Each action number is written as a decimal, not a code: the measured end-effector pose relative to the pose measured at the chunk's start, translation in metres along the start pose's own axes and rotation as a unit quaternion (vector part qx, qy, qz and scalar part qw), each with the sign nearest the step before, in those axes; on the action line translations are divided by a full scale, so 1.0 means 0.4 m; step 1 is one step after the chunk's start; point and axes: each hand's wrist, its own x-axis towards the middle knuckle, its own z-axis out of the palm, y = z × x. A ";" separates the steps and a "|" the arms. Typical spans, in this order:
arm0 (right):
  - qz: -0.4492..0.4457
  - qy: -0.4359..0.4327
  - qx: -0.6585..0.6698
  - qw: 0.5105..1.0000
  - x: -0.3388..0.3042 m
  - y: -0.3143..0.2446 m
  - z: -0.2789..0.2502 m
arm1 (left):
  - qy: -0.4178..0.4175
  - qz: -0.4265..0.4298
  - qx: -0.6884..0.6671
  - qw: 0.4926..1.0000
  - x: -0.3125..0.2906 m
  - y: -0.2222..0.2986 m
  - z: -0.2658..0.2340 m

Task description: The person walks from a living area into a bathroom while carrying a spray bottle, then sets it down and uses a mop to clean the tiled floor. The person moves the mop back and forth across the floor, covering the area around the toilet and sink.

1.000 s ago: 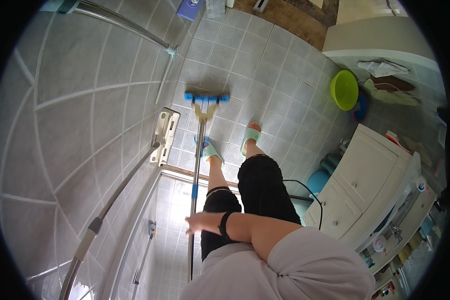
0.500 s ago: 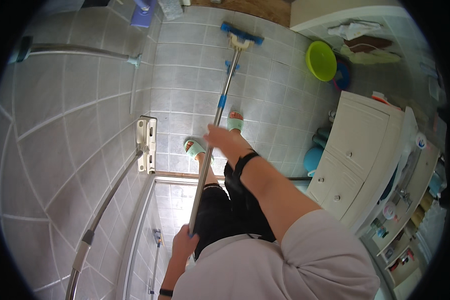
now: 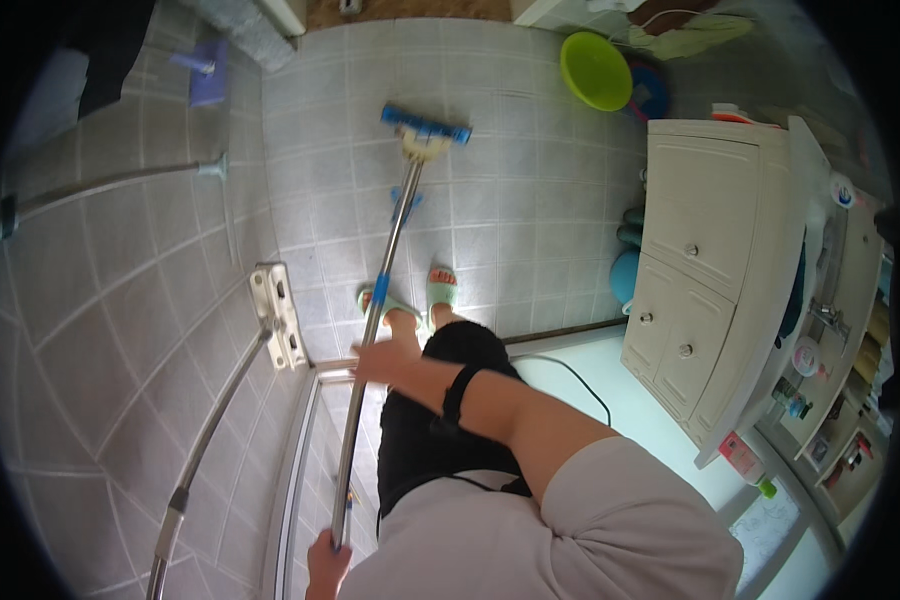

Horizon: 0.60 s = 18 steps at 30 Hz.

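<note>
A sponge mop with a long silver pole [image 3: 398,225] runs slantwise from near my body out over the tiled floor. Its blue mop head [image 3: 426,126] rests on the tiles beyond my feet. My left hand [image 3: 327,562] is closed round the pole's near end, low in the picture. Farther up, below the blue collar on the pole, my right hand [image 3: 378,362] is wrapped round the shaft, slightly blurred. My feet, in pale green slippers [image 3: 442,290], stand to either side of the pole's line.
On the left, a tiled wall [image 3: 100,330] carries metal rails and a cream bracket [image 3: 279,315]. A lime-green basin [image 3: 596,72] stands at the far right. Closer on the right is a cream cabinet [image 3: 698,215]. A dark cable [image 3: 585,383] curves over the pale floor behind me.
The mop head has come back toward me, away from the far doorway. My feet have stepped back with it and are now more nearly level. Both hands keep their hold.
</note>
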 end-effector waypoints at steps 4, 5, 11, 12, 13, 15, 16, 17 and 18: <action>0.129 0.268 0.041 0.954 0.018 0.216 -0.302 | 0.029 0.176 -0.066 0.982 0.249 0.326 0.035; 0.184 0.255 0.054 0.948 0.017 0.230 -0.304 | -0.006 0.186 -0.102 0.977 0.259 0.335 0.044; -0.028 -0.045 0.044 0.998 -0.061 0.009 0.159 | -0.024 -0.035 0.093 0.995 -0.020 0.010 0.011; -0.054 -0.180 0.037 0.981 -0.093 -0.047 0.252 | -0.034 -0.050 0.099 0.993 -0.086 -0.038 0.001; -0.097 -0.232 0.036 0.967 -0.108 -0.087 0.318 | -0.048 -0.073 0.106 0.990 -0.151 -0.071 -0.011; -0.088 -0.180 0.022 0.979 -0.118 -0.119 0.369 | -0.074 -0.115 0.116 0.984 -0.262 -0.089 -0.035; -0.124 -0.166 0.046 0.977 -0.119 -0.113 0.357 | -0.087 -0.136 0.121 0.979 -0.286 -0.076 -0.042; -0.123 -0.120 0.041 0.984 -0.112 -0.091 0.309 | -0.097 -0.157 0.124 0.975 -0.307 -0.046 -0.052; -0.101 -0.079 0.026 0.991 -0.102 -0.056 0.245 | -0.064 -0.115 0.102 0.986 -0.270 -0.007 -0.045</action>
